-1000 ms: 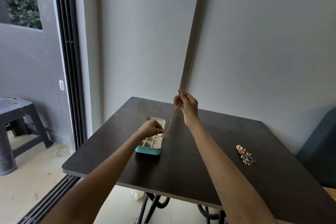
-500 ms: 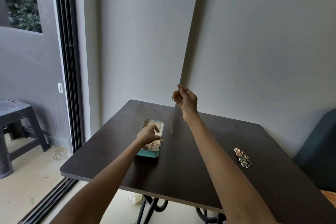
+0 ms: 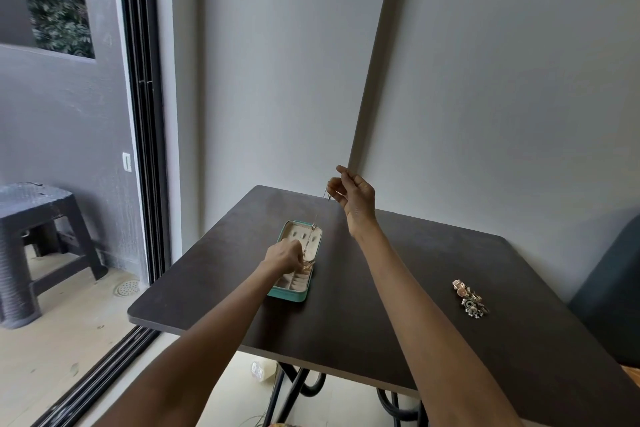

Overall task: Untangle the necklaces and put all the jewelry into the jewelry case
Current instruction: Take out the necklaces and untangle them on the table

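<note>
Your counter (image 3: 346, 305) is a dark, matte brown slab with rounded corners on curved black metal legs. On its left part lies the jewelry case (image 3: 298, 262), a small rounded oblong with a teal shell, opened flat; its lining is pale cream, soft-looking, the near half split into little compartments and rolls, the far half plain with a few small tabs.

Your right hand (image 3: 355, 196) is raised above the far edge of the counter, thumb and forefinger pinched on the top end of a thin chain necklace (image 3: 314, 226), the other fingers curled loosely. The chain hangs down to the case, so fine it is hard to follow. Your left hand (image 3: 284, 255) is over the case, fingers curled and pinching the gold lower end of the chain just above the compartments.

Well apart, on the right of the counter, sits a tangled heap of jewelry (image 3: 470, 298): pinkish, silver and pearly bits.
</note>
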The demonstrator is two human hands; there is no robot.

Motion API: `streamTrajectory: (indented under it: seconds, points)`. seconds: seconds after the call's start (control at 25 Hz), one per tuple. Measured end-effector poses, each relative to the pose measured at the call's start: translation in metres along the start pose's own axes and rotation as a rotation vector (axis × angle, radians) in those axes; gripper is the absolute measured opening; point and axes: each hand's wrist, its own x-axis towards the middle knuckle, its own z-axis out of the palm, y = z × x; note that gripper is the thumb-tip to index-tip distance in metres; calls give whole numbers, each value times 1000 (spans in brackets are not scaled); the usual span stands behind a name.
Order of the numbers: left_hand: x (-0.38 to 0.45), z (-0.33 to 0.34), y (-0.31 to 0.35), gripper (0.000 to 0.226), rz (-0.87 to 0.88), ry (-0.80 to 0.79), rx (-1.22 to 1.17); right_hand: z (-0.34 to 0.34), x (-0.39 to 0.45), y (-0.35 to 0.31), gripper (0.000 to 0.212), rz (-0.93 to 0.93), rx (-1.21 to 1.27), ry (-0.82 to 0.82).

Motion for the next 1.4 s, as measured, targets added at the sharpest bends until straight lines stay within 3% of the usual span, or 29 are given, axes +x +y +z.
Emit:
streamTrajectory:
  seconds: [0.12,0.28,0.48,0.84,1.0,1.16,1.4]
  points:
    - [3,-3,-7,20,-27,16,-199,3,-7,7,20,23,-5,-20]
    - [-1,-23,-13,8,-62,79,-810,3,-16,17,18,64,12,-35]
    - [0,-72,4,17,49,184,-1127,6,-25,23,17,78,41,-41]
    - [21,-147,42,22,206,316,-1148,9,-39,50,17,252,-55,-112]
    - [20,-152,51,23,238,279,-1123,7,-47,67,17,372,-287,-179]
    - [19,-153,52,23,254,303,-1126,0,-54,83,23,473,-758,-292]
    - [21,-172,60,21,288,313,-1164,0,-59,92,37,344,-1144,-365]
